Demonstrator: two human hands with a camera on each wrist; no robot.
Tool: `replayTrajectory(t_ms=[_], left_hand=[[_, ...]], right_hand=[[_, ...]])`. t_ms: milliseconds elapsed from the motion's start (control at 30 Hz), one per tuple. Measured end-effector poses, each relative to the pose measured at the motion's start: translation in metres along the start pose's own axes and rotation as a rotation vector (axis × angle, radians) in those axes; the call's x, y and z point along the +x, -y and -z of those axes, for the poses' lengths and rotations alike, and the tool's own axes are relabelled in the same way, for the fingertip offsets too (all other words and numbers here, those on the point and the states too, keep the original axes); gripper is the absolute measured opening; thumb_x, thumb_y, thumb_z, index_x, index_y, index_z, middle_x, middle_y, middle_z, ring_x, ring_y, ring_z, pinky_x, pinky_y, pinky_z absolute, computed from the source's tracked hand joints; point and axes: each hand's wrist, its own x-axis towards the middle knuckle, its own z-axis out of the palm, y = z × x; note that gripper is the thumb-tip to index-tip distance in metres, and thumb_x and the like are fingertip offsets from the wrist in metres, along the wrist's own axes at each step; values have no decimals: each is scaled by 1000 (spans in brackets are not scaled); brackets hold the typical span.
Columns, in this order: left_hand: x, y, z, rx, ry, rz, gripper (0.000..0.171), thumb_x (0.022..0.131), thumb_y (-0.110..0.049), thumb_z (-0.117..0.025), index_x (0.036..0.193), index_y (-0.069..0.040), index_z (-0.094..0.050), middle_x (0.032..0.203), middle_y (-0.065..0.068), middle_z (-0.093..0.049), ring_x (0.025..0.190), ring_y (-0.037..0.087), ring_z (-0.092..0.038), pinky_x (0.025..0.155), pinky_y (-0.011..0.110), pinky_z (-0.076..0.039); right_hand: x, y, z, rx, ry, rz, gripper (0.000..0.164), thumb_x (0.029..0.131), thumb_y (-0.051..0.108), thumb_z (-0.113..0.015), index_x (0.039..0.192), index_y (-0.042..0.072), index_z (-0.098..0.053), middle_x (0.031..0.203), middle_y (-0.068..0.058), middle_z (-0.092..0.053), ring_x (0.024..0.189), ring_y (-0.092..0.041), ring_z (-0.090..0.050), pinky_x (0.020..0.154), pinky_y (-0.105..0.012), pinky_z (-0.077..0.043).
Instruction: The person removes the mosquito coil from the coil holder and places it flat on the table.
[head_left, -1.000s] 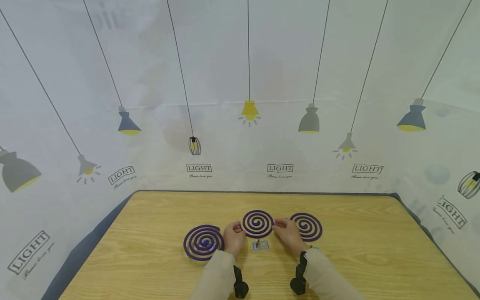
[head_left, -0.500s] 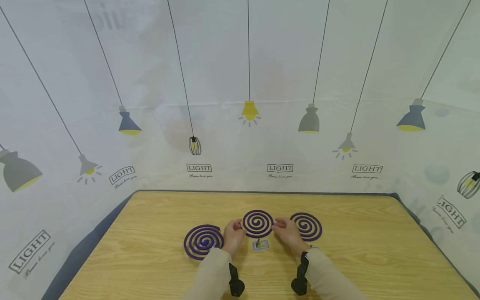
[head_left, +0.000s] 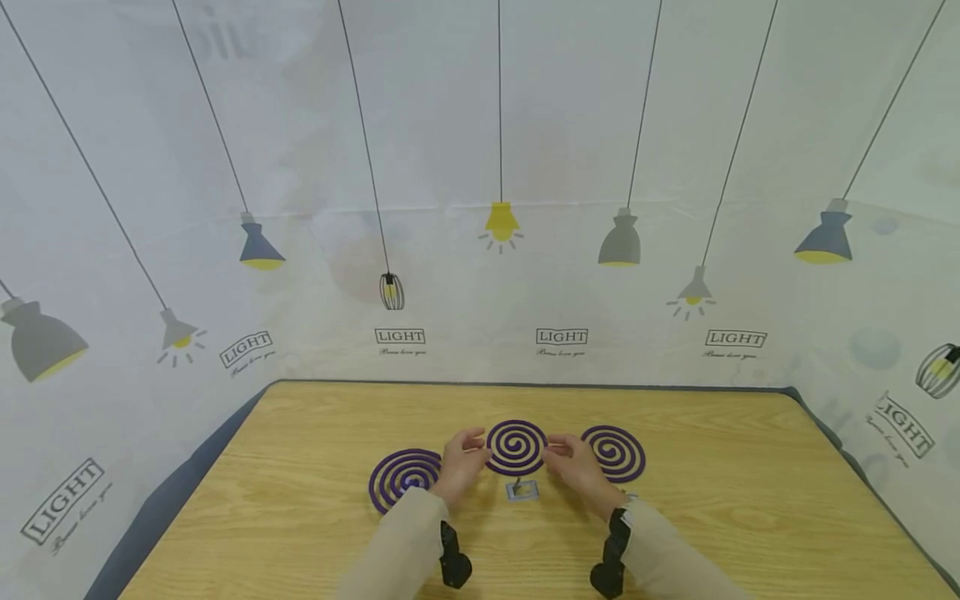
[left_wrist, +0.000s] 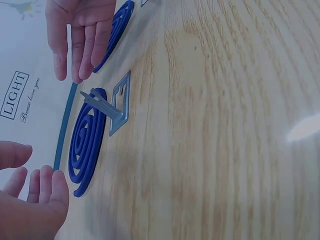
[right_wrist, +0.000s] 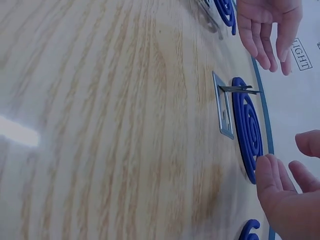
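With the middle coil taken as the centre of the dial, the left hand is at 9 o'clock and the right hand at 3 o'clock, each just beside the rim. Both are loosely open, thumbs parted from the fingers, and neither has hold of anything; light contact with the rim cannot be confirmed. The step in hand is judged to be handling the middle coil, which lies flat on the bench. Address its outer turn from 9 and 3 o'clock together, keep the fingertips low and apply equal, gentle pressure; the thin spiral may flex or snap if one side is raised alone. Mind the metal stand at 6 o'clock: its raised prong could snag the near rim. Avoid disturbing the left coil at 8 o'clock, partly hidden behind the left arm, and the right coil at 3 o'clock, beyond the right hand. The bench is pale, wood-grained and glossy, so a coil may slide. From 10 round to 2 o'clock, a whitish backdrop encloses it, printed with pendant lamps and framed LIGHT labels
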Motion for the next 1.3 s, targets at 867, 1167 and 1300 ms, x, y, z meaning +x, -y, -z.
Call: replayTrajectory(t_ms=[867,1167,1300], left_hand=[[-12,-11,36,21,282,-39,38,88,-10,-54,122,4,-46,116,21,-52,103,27,-52,87,40,-43],[-18,-18,61,63,295,-76,41,89,-16,-53,125,1,-44,117,18,-53,108,29,-49,88,39,-42],[-17,-11,72,67,280,-79,43,88,-17,-54,126,1,-43,118,17,-53,108,29,-49,89,39,-42]], right_hand=[[-26,30,-13,165,50,106,32,84,2,-55,113,-10,-50,97,-20,-56,88,-29,-57,76,-37,-50],[-30,34,-36,177,118,180,31,85,4,-56,110,-13,-49,95,-23,-58,84,-31,-60,73,-40,-51],[-28,36,-46,174,137,207,32,85,7,-56,111,-12,-49,99,-24,-57,87,-31,-59,72,-35,-51]])
